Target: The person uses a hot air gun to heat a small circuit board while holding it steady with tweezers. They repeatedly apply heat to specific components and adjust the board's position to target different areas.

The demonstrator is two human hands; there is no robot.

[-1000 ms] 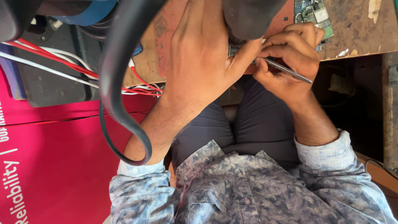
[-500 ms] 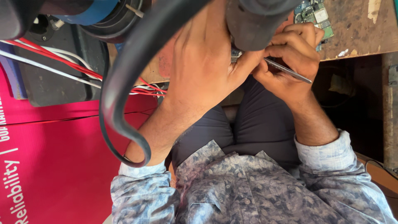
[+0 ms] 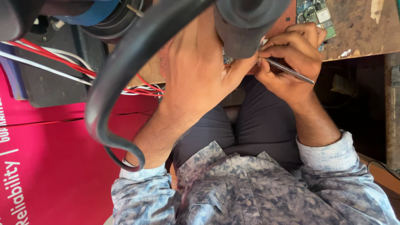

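My left hand (image 3: 200, 75) lies over the edge of the wooden bench (image 3: 358, 33). Its thumb points right and its fingertips are hidden behind a dark round housing (image 3: 246, 25) close to the camera. My right hand (image 3: 291, 54) is shut on thin metal tweezers (image 3: 289, 71), whose tips point left towards my left thumb. A sliver of a small grey part (image 3: 227, 59) shows between the two hands. What the left hand holds cannot be seen.
A green circuit board (image 3: 316, 14) lies on the bench beyond my right hand. A thick black cable (image 3: 121, 79) loops across the left. Red and white wires (image 3: 62, 62) run over a dark box (image 3: 50, 87). A red panel (image 3: 58, 166) fills the lower left.
The dark housing and the black cable loop now cover more of the upper view, over my left fingers. Both hands have stayed almost in place, with the tweezers still gripped.
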